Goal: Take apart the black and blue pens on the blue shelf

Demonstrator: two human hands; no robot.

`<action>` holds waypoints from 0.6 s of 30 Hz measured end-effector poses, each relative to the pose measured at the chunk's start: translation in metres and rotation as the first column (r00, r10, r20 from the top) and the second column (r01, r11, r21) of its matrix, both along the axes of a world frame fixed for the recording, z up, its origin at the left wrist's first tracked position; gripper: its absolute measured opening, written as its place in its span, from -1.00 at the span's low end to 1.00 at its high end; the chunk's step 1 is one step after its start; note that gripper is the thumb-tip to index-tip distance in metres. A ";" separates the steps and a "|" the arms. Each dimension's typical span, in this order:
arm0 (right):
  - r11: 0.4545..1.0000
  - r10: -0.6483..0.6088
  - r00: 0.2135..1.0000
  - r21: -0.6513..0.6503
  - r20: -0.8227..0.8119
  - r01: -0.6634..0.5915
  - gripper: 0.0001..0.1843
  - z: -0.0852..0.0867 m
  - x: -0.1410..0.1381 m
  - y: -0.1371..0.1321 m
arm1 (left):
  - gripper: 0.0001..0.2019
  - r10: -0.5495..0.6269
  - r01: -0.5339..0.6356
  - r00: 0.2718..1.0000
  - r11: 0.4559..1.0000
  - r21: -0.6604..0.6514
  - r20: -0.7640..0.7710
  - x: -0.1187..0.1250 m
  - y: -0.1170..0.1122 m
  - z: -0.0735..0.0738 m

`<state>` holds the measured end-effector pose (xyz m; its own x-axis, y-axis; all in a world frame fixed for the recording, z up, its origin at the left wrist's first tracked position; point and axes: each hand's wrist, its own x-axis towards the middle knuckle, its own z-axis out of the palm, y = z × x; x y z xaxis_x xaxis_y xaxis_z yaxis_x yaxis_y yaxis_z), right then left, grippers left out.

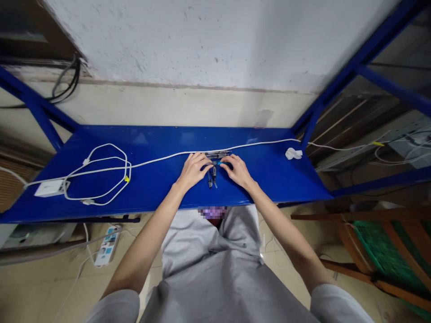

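A cluster of slim dark pens (213, 174) (too small to tell apart) lies on a blue shelf (269, 179), just on the near side of a white cable (161, 159) that runs across it. The left hand (192, 169) and right hand (236, 170) flank the cluster, bent fingertips touching it; whether either grip pinches a pen cannot be told. At the cable's left end it coils beside a white adapter (50, 187). Towards its right end, a crumpled white tissue (293, 154) sits just beside it.
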<state>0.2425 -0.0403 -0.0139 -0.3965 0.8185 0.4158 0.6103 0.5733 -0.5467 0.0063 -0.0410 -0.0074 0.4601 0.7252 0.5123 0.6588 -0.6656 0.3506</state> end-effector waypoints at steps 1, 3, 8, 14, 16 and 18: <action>1.000 -0.007 1.000 0.002 0.012 0.007 -0.69 0.000 -0.001 0.000 | -0.79 0.006 -0.006 1.000 1.000 -0.004 -0.001 0.000 0.000 -0.001; 1.000 -0.026 0.999 0.004 0.024 0.025 -0.68 -0.001 -0.001 0.001 | -0.80 0.009 -0.009 1.000 1.000 -0.019 -0.006 0.000 0.001 -0.003; 0.999 -0.046 0.999 0.001 -0.007 0.046 -0.71 0.001 0.001 0.004 | -0.82 0.015 -0.014 1.000 0.998 -0.056 0.009 0.000 0.002 -0.001; 0.999 -0.040 0.999 0.006 -0.001 0.040 -0.77 0.001 0.000 0.009 | -0.91 0.049 -0.049 0.999 0.997 -0.060 0.008 -0.001 0.002 0.000; 0.999 -0.039 0.999 0.004 0.002 0.039 -0.79 0.000 -0.001 0.012 | -0.91 0.067 -0.067 0.998 0.997 -0.050 0.010 -0.002 0.003 -0.001; 0.999 -0.043 0.999 -0.002 0.008 0.043 -0.81 -0.001 -0.002 0.015 | -0.92 0.085 -0.084 0.996 0.996 -0.038 0.014 -0.002 0.005 -0.001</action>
<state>0.2405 -0.0256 -0.0151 -0.3640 0.8359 0.4109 0.6388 0.5451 -0.5430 0.0044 -0.0365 -0.0088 0.3886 0.7800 0.4906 0.7064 -0.5940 0.3849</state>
